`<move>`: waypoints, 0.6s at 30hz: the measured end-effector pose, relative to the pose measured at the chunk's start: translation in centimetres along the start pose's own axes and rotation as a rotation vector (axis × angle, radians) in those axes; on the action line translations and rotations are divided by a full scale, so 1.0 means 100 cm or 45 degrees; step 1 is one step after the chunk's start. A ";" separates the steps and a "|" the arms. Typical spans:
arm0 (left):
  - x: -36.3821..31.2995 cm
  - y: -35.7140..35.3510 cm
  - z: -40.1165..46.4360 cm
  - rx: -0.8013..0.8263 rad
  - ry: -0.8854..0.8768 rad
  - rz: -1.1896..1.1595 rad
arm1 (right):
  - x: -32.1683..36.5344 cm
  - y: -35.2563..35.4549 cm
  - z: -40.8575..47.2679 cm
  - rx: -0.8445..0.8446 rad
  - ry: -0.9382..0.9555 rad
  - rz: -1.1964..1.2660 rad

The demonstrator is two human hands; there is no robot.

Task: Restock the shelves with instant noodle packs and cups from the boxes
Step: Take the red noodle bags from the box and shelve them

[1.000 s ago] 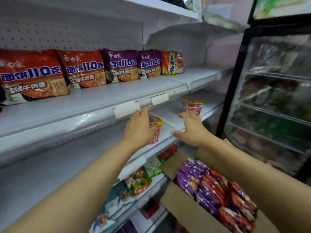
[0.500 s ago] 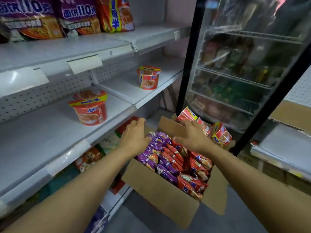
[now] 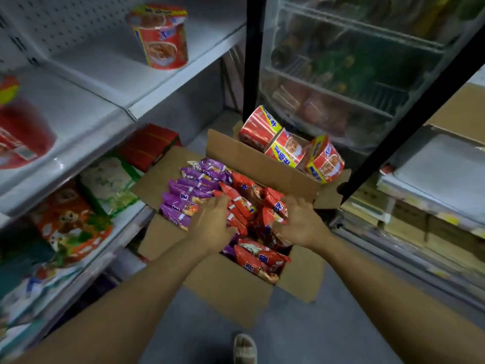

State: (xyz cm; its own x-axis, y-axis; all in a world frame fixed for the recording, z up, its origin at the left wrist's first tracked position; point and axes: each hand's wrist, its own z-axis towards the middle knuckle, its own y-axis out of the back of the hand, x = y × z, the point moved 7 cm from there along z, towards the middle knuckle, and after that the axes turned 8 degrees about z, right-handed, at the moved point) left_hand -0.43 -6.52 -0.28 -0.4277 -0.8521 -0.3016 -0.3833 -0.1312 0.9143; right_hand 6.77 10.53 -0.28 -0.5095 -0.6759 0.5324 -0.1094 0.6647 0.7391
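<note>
Two hands — left hand (image 3: 214, 227), right hand (image 3: 301, 224) — spread open, fingers on red noodle packs (image 3: 244, 206) directly beneath.

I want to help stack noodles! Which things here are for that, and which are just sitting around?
For the job:
red noodle packs
purple noodle packs
cardboard box
noodle cups in the far box
white shelf

Just there:
glass-door fridge
green snack bag
orange snack bag
</note>
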 end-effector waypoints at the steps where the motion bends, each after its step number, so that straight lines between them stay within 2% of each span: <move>1: -0.005 -0.015 0.003 0.043 -0.019 0.007 | -0.011 -0.005 0.003 0.003 -0.019 -0.004; 5: -0.016 -0.069 0.013 0.211 -0.038 0.061 | -0.050 -0.030 0.013 0.034 -0.068 0.045; 9: -0.015 -0.105 0.022 0.296 -0.043 0.098 | -0.079 -0.064 0.023 0.093 -0.081 0.141; 13: -0.006 -0.126 0.033 0.292 -0.080 0.118 | -0.094 -0.098 0.033 0.120 -0.097 0.138; 18: -0.013 -0.153 0.050 0.241 -0.272 0.173 | -0.113 -0.126 0.045 0.110 -0.147 0.043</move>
State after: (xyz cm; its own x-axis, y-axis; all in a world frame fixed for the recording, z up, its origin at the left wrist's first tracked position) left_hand 1.94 -0.84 -15.24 -0.6400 -0.7272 -0.2480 -0.4475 0.0904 0.8897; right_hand 10.07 11.21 -17.46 -0.6085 -0.6150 0.5016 -0.1610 0.7145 0.6808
